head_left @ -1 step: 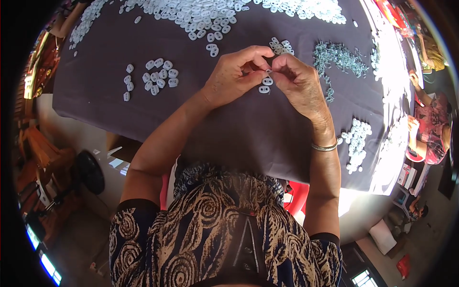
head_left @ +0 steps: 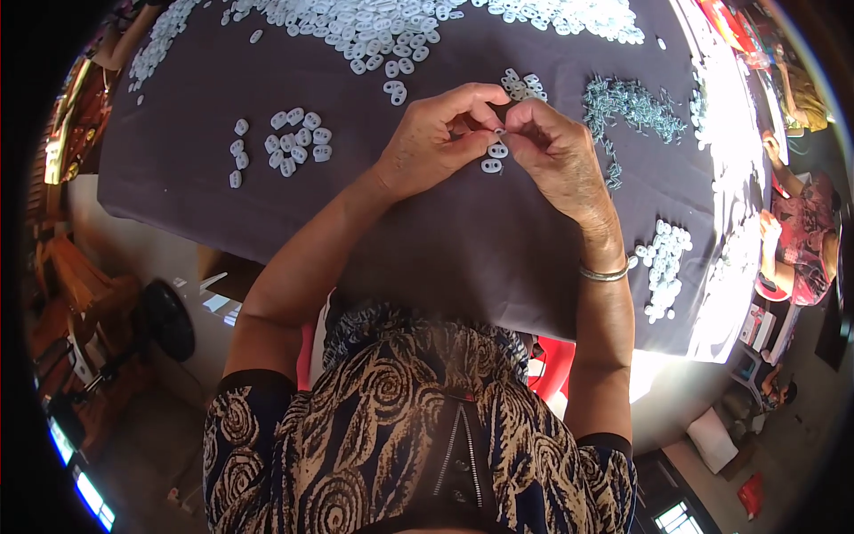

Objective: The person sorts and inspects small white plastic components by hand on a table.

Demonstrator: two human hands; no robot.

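Note:
My left hand [head_left: 442, 138] and my right hand [head_left: 553, 151] meet above the dark cloth, fingertips pinched together. Between them they hold a small white oval piece [head_left: 500, 133], mostly covered by the fingers. Just below the fingertips lie two white oval pieces with dark holes [head_left: 492, 165]. Beyond my right hand's knuckles sits a small cluster of similar ovals [head_left: 523, 85]. To the right of that hand is a heap of tiny greenish-grey metal parts [head_left: 632, 109], too small to name.
A large pile of white ovals [head_left: 356, 27] spreads along the far side of the dark tablecloth [head_left: 400, 258]. Small groups lie at left [head_left: 298, 141] and at right [head_left: 665, 267]. Another person [head_left: 801, 231] sits at the right edge. A black fan [head_left: 167, 320] stands left of the table.

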